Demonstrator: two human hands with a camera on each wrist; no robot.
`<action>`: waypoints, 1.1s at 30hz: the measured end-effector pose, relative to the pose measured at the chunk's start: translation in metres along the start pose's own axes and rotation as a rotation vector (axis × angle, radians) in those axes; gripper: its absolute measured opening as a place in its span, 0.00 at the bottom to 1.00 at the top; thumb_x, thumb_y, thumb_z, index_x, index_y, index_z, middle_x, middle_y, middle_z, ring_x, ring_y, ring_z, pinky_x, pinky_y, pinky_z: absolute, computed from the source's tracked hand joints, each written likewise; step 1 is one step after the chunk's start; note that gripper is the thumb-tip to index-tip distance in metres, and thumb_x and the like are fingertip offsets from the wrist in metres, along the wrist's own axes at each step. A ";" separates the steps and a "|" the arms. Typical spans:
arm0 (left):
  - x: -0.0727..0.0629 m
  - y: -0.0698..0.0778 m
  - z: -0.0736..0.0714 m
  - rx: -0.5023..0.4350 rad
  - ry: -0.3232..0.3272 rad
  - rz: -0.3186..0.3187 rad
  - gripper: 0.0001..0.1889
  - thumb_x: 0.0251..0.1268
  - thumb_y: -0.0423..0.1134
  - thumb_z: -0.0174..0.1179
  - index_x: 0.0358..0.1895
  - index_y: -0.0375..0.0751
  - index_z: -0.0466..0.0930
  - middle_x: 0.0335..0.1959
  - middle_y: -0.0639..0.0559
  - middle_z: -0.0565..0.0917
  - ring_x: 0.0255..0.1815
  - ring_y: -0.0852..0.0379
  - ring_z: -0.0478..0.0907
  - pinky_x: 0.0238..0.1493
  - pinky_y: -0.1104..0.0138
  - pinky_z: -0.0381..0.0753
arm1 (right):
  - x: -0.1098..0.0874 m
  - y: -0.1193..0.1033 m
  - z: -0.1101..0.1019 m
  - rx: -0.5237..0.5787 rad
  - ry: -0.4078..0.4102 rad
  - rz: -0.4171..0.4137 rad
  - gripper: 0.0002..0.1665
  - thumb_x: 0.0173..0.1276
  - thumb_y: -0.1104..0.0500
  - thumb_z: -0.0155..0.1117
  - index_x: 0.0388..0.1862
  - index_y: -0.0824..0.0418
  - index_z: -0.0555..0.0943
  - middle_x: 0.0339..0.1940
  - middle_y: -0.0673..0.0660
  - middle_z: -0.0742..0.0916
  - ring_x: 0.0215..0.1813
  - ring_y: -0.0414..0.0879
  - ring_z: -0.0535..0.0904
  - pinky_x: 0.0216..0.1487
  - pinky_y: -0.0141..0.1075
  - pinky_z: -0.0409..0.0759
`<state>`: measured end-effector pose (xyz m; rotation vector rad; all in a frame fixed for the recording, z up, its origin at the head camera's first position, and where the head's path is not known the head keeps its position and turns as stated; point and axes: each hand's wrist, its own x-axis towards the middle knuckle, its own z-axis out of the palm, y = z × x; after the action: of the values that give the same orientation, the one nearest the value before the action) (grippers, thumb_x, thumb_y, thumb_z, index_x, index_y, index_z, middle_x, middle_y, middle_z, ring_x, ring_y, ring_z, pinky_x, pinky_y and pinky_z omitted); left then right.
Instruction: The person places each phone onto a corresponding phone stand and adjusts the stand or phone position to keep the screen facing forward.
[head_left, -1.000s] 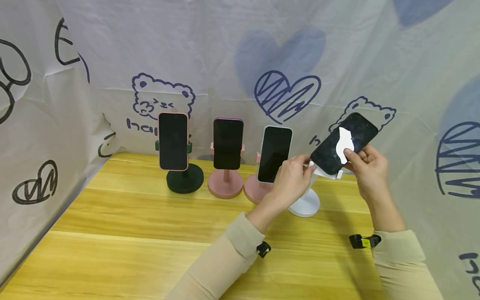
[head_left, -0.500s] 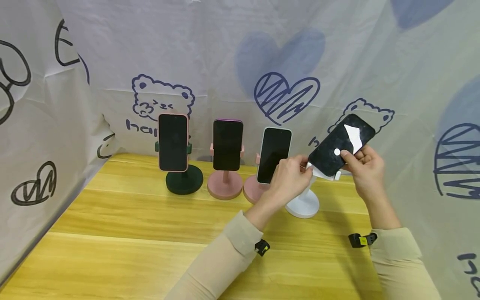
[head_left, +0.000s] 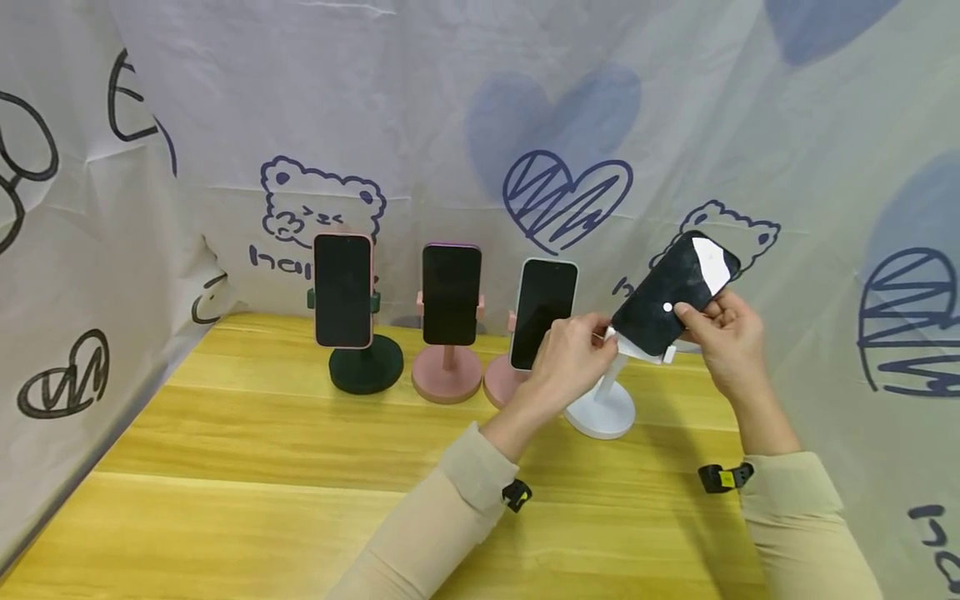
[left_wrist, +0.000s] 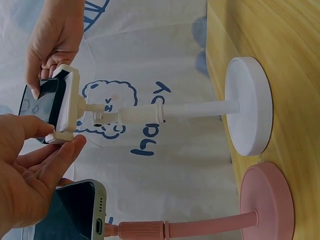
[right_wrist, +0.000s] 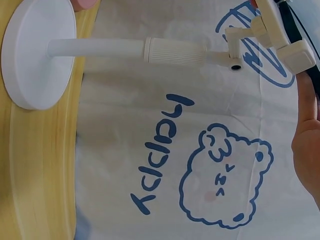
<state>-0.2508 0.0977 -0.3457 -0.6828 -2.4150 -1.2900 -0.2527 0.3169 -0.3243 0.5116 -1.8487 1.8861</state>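
Note:
A dark-screened phone sits tilted in the white phone stand at the right of the row. My right hand holds the phone's right edge, thumb on the screen. With thumb and fingers my left hand pinches the clamp at the phone's lower left. In the left wrist view, the stand's clamp grips the phone from both sides, its white pole running to the round base. The right wrist view shows only part of my right hand, beside the clamp's other arm.
To the left stand a pink stand with a light-framed phone, another pink stand with a purple-edged phone, and a dark green stand with a pink-framed phone. They line the back of the wooden table, before a printed cloth.
The head view has shifted slightly. The phone in my hands has tilted a little, and its white reflection has slid toward the top corner. Both hands keep their hold.

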 end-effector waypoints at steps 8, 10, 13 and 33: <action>0.000 -0.002 -0.002 -0.004 0.003 0.008 0.11 0.75 0.39 0.64 0.53 0.39 0.88 0.45 0.50 0.91 0.38 0.63 0.86 0.38 0.79 0.82 | 0.001 -0.001 -0.002 -0.032 -0.030 0.006 0.13 0.71 0.75 0.65 0.50 0.64 0.80 0.40 0.50 0.92 0.39 0.40 0.91 0.39 0.32 0.88; 0.000 -0.003 -0.002 -0.012 0.002 0.005 0.12 0.76 0.39 0.64 0.54 0.38 0.88 0.45 0.49 0.91 0.38 0.62 0.86 0.38 0.79 0.82 | 0.001 -0.002 -0.003 -0.057 -0.032 0.012 0.11 0.71 0.74 0.66 0.48 0.64 0.80 0.36 0.50 0.91 0.38 0.39 0.90 0.38 0.32 0.88; 0.000 -0.003 -0.002 -0.030 -0.004 0.005 0.12 0.76 0.39 0.64 0.54 0.38 0.88 0.45 0.48 0.91 0.39 0.61 0.87 0.37 0.79 0.82 | 0.001 -0.003 -0.005 -0.122 -0.033 0.013 0.09 0.70 0.73 0.67 0.40 0.63 0.77 0.28 0.48 0.84 0.33 0.36 0.87 0.37 0.30 0.88; 0.001 0.000 0.000 -0.049 0.043 -0.046 0.12 0.73 0.38 0.65 0.52 0.36 0.89 0.45 0.48 0.91 0.38 0.60 0.86 0.34 0.78 0.81 | 0.007 -0.013 -0.005 -0.486 -0.217 0.036 0.19 0.75 0.65 0.66 0.60 0.72 0.78 0.39 0.37 0.89 0.36 0.34 0.87 0.41 0.26 0.87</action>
<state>-0.2514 0.0981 -0.3454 -0.6092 -2.3846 -1.3723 -0.2510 0.3227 -0.3104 0.5278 -2.3714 1.3662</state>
